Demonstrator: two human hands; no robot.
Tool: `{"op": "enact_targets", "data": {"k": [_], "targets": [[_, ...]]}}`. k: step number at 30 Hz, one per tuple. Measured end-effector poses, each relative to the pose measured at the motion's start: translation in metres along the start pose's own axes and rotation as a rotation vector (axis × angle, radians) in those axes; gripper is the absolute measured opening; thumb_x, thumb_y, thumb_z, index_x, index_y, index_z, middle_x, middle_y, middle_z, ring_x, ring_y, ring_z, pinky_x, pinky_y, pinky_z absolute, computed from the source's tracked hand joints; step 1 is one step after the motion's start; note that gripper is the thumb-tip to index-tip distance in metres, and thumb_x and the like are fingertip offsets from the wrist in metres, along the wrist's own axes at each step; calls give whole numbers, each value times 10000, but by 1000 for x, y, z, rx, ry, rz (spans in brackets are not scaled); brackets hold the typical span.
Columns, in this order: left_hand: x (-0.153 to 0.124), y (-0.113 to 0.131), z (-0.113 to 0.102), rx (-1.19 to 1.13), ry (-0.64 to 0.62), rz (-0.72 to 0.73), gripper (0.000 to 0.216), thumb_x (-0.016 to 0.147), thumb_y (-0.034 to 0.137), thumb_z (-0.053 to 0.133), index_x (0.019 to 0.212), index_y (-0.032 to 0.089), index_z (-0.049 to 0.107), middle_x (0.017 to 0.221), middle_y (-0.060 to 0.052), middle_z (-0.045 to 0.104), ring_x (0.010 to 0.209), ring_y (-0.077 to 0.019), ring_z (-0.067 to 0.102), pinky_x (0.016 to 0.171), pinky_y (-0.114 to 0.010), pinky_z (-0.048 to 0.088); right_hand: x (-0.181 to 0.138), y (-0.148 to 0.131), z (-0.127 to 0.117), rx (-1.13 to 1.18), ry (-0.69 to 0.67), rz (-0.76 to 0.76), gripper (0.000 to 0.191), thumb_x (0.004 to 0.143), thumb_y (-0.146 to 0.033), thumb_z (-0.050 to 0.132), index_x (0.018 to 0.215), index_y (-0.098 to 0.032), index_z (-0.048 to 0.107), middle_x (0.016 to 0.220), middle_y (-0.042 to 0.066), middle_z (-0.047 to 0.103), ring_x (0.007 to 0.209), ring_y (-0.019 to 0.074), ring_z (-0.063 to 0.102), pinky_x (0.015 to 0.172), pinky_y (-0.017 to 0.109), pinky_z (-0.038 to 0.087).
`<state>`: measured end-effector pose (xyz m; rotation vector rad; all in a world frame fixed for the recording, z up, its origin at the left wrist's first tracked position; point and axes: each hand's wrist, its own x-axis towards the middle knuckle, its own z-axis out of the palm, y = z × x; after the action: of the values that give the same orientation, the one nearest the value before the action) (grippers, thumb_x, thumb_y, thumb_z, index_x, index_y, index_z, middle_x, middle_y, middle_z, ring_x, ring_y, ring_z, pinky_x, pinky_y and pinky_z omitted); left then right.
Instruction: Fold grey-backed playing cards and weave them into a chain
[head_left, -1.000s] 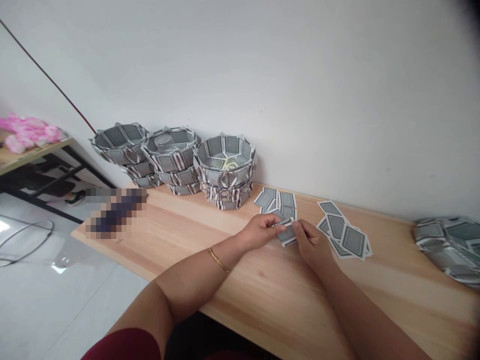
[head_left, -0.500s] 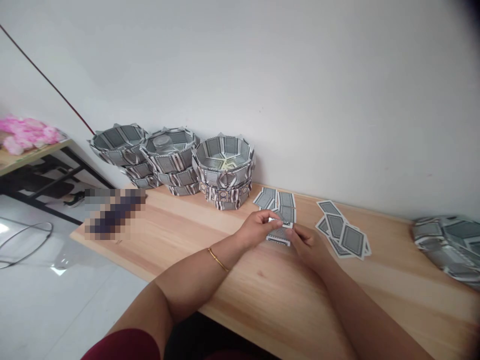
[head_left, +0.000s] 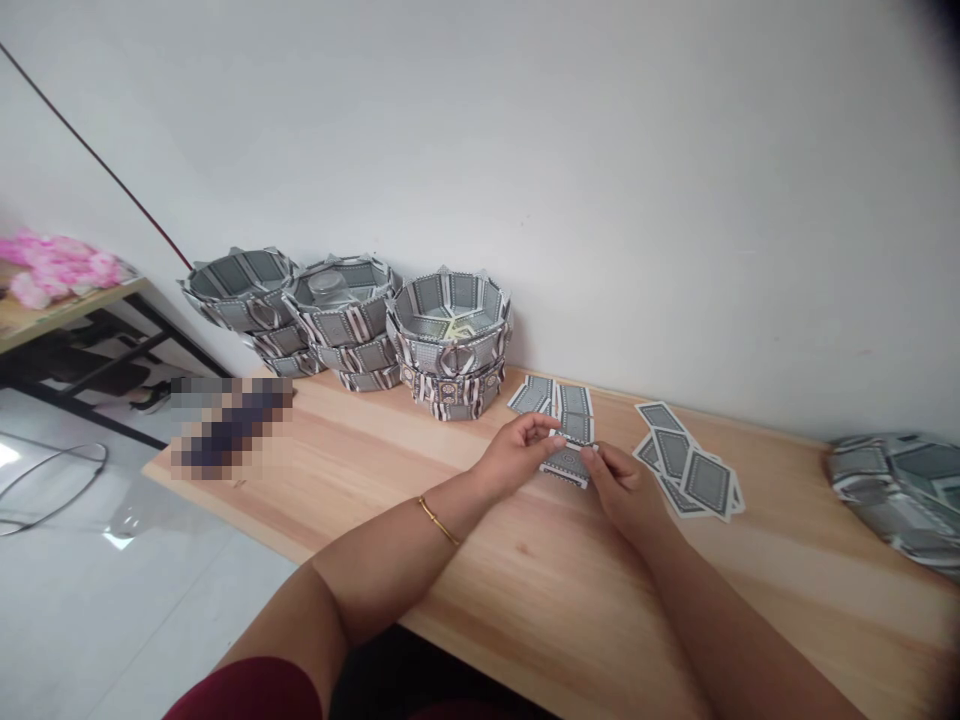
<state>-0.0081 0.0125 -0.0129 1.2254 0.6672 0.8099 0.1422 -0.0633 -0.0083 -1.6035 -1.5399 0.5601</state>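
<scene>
Between my two hands is a grey patterned playing card [head_left: 567, 464] with a white border, held above the wooden table. My left hand [head_left: 521, 450] grips its left side, thumb on the near face and fingers bent over the upper edge. On the opposite side, my right hand [head_left: 622, 480] pinches the card's upper right corner. A narrow strip shows along the top edge; whether it is a fold or a second card I cannot tell. Just behind lie loose playing cards [head_left: 574, 402], partly covered by my left hand. More loose cards [head_left: 709, 482] overlap to the right.
Three round bowls woven from folded cards stand stacked in layers along the wall: left [head_left: 240, 290], middle [head_left: 341, 310] and right [head_left: 450, 345]. Another card-made piece [head_left: 892, 490] sits at the table's right end. A blurred dark item [head_left: 236, 425] lies at the left edge.
The held card's top edge now shows a narrow patterned strip, and the card has tilted slightly. My right thumb has moved a little up and right along it. The bowls stay put.
</scene>
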Motion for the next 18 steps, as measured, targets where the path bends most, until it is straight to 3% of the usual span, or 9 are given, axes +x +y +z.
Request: {"op": "enact_targets", "data": {"k": [6, 12, 14, 15, 18], "targets": [[-2, 0, -1, 49, -30, -37, 358, 701, 471, 636, 698, 124, 546, 587, 46, 430, 557, -59, 355, 542, -193, 283, 0, 3, 1, -16, -43, -37, 365, 873, -436, 409, 596, -198, 399, 566, -36, 354, 550, 117, 384, 514, 213, 317], [-3, 11, 0, 94, 101, 190, 321, 748, 433, 610, 892, 146, 626, 797, -20, 594, 753, -121, 510, 729, -247, 398, 3, 3, 1, 0, 33, 11, 376, 869, -456, 415, 598, -197, 409, 558, -41, 368, 545, 113, 387, 502, 209, 309], [-10, 28, 2, 121, 126, 257, 296, 761, 432, 601, 804, 141, 640, 794, -38, 609, 783, -137, 531, 762, -265, 410, 3, 1, 0, 18, 64, 41, 379, 870, -462, 410, 599, -197, 404, 555, -43, 359, 536, 112, 380, 495, 210, 301], [-16, 39, 4, 84, 82, 276, 298, 773, 437, 586, 760, 143, 635, 756, -39, 608, 761, -137, 539, 752, -270, 419, 4, 0, 0, 28, 66, 47, 377, 870, -463, 409, 604, -196, 410, 558, -42, 364, 538, 112, 383, 496, 212, 301], [-48, 74, 8, -46, -233, 282, 338, 803, 497, 513, 778, 188, 649, 649, -30, 588, 670, -145, 565, 681, -290, 446, 4, 0, 0, 49, 44, 33, 366, 869, -457, 413, 615, -193, 421, 571, -38, 382, 548, 114, 393, 510, 216, 309]]}}
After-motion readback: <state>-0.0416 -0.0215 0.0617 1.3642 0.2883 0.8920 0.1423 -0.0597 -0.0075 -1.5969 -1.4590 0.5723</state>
